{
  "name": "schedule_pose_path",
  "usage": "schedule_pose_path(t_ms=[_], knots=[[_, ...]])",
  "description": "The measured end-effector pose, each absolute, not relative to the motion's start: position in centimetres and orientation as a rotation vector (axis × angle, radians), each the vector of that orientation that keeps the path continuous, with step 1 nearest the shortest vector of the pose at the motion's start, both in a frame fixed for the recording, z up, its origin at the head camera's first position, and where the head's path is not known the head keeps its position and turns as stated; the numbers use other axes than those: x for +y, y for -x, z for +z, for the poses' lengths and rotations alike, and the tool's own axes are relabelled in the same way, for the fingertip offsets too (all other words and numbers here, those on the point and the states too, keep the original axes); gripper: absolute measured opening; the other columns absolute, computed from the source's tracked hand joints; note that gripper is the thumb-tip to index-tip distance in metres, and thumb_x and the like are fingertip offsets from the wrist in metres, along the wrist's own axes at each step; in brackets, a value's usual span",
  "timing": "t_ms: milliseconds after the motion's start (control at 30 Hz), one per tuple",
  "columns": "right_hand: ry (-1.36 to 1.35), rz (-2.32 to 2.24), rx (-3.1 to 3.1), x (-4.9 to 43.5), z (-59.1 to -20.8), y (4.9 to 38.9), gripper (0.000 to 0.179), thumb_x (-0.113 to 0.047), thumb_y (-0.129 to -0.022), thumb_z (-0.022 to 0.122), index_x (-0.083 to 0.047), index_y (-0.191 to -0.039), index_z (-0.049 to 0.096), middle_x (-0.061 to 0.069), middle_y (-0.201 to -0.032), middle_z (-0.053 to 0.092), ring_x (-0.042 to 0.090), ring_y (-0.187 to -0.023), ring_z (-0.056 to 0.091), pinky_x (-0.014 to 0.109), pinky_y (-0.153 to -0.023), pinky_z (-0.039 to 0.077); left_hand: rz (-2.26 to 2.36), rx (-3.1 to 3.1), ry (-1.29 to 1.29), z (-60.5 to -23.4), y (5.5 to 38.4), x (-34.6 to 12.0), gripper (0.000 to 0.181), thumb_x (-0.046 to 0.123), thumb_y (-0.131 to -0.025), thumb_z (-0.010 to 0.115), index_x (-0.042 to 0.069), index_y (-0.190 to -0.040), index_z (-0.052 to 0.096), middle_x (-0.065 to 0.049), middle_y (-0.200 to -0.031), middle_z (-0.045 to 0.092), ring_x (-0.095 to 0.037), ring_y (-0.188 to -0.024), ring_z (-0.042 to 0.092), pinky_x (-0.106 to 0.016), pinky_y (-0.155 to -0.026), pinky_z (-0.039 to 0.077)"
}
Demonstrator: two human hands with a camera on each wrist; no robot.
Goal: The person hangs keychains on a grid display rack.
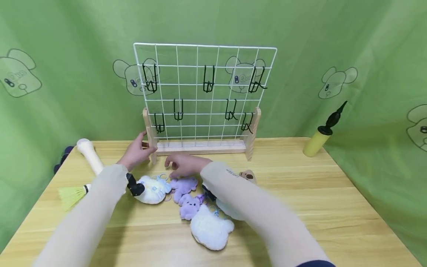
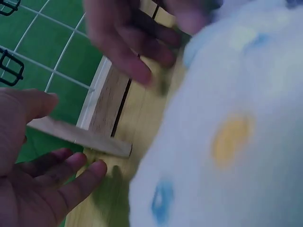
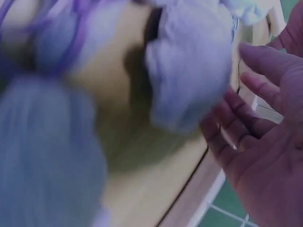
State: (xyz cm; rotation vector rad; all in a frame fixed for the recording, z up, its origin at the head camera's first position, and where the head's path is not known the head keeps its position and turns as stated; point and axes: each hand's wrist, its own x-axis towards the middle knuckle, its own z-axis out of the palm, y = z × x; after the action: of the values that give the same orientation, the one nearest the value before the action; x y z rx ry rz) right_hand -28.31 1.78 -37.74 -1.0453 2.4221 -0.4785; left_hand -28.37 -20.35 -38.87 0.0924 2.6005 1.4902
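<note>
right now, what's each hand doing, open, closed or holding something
Left hand: open, thumb and fingers either side of the wire grid's left wooden upright.
Right hand: open, holding nothing, beside the farther purple plush toy.

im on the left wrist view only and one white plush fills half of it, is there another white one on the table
observer: Yes, the head view shows a second white plush low in the picture, the nearest of the plush toys.

operator: ok good, i get just a corner of the grid, how many black hooks hang on it

observer: Seven black hooks in all hang on the white grid.

operator: and whats over at the far right of the table

observer: A yellow cylinder with a black tapered top, near the table's far right corner.
</note>
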Motion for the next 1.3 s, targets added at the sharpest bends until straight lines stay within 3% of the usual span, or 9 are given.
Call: schedule_pose_path(t_ms=[200, 400, 667, 1033, 1300], knots=[[1.046, -0.323, 2.478, 0.7, -38.3, 27.8, 0.04, -0.021, -0.097, 0.073, -0.013, -0.136, 0.064, 0.012, -0.129, 0.063, 0.021, -0.115, 0.057, 0.027, -0.094, 0.05, 1.449, 2.66, -0.091, -39.1, 28.9, -19.5, 0.082, 0.016, -0.105, 0.057, 0.0, -0.167, 0.006, -0.039, -0.155, 0.042, -0.054, -0.134, 0.054, -0.059, -0.111, 0.056], [1.052, -0.233, 2.528, 0.2, -38.2, 27.5, 0.036, -0.025, -0.096, 0.075, -0.014, -0.129, 0.064, 0.009, -0.118, 0.06, 0.016, -0.104, 0.049, 0.025, -0.085, 0.044, 1.432, 2.678, -0.054, -39.3, 29.1, -18.9, 0.079, 0.012, -0.106, 0.053, 0.001, -0.167, 0.004, -0.039, -0.16, 0.036, -0.057, -0.137, 0.052, -0.061, -0.112, 0.054], [1.045, -0.173, 2.554, -0.4, -38.4, 27.5, 0.029, -0.027, -0.094, 0.078, -0.016, -0.117, 0.066, 0.001, -0.105, 0.054, 0.015, -0.102, 0.047, 0.023, -0.082, 0.041, 1.42, 2.674, -0.066, -39.3, 29.1, -18.6, 0.075, 0.005, -0.104, 0.048, -0.001, -0.166, 0.007, -0.04, -0.162, 0.031, -0.059, -0.142, 0.045, -0.063, -0.114, 0.051], [1.067, -0.222, 2.472, -0.9, -38.1, 27.6, 0.036, -0.01, -0.093, 0.072, -0.017, -0.128, 0.064, 0.008, -0.117, 0.059, 0.016, -0.101, 0.049, 0.023, -0.08, 0.044, 1.385, 2.71, -0.11, -39.2, 29.2, -18.4, 0.074, -0.001, -0.1, 0.047, -0.002, -0.165, 0.011, -0.042, -0.159, 0.035, -0.06, -0.142, 0.045, -0.064, -0.115, 0.05], [1.064, -0.214, 2.473, -1.5, -38.2, 27.8, 0.023, -0.005, -0.092, 0.07, -0.009, -0.113, 0.064, -0.001, -0.098, 0.05, 0.013, -0.091, 0.048, 0.019, -0.072, 0.04, 1.383, 2.704, -0.087, -39.1, 29.0, -18.3, 0.076, -0.002, -0.101, 0.046, 0.002, -0.167, 0.008, -0.04, -0.161, 0.032, -0.06, -0.143, 0.044, -0.065, -0.113, 0.051]])
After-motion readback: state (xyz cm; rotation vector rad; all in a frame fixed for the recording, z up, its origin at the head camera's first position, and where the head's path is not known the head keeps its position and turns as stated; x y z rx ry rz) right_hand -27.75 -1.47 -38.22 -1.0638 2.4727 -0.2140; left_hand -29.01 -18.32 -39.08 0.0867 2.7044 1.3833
